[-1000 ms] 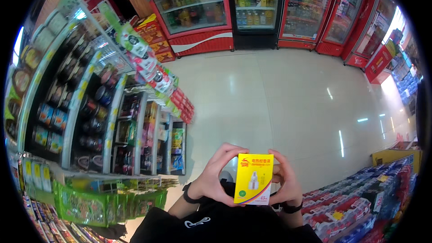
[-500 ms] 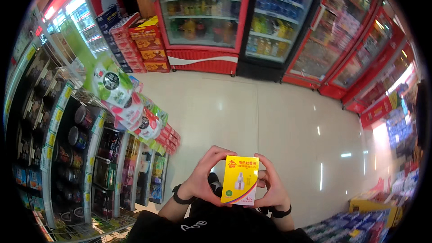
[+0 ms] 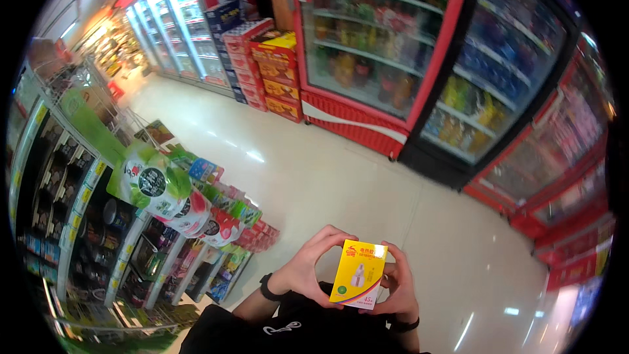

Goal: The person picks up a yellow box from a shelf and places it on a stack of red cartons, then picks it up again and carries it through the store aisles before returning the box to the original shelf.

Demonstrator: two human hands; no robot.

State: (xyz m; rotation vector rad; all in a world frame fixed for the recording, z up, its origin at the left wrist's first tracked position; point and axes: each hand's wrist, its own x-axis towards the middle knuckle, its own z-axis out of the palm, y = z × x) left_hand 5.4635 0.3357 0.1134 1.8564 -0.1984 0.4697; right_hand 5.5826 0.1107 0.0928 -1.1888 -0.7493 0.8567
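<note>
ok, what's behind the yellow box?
Past the yellow box's right edge, curled fingers of the right hand show; black clothing shows below. Whatever lies directly behind is covered.

This is a grocery shop. Glass-doored fridges full of bottled drinks, one red [image 3: 377, 39] and one black [image 3: 498, 72], line the tiled floor [image 3: 334, 184]. Shelves [image 3: 129, 244] of packaged goods carry tags along their edges, bright packets [image 3: 157, 184] hang at their end, and cartons [image 3: 280, 72] stand stacked beside the red fridge.
</note>
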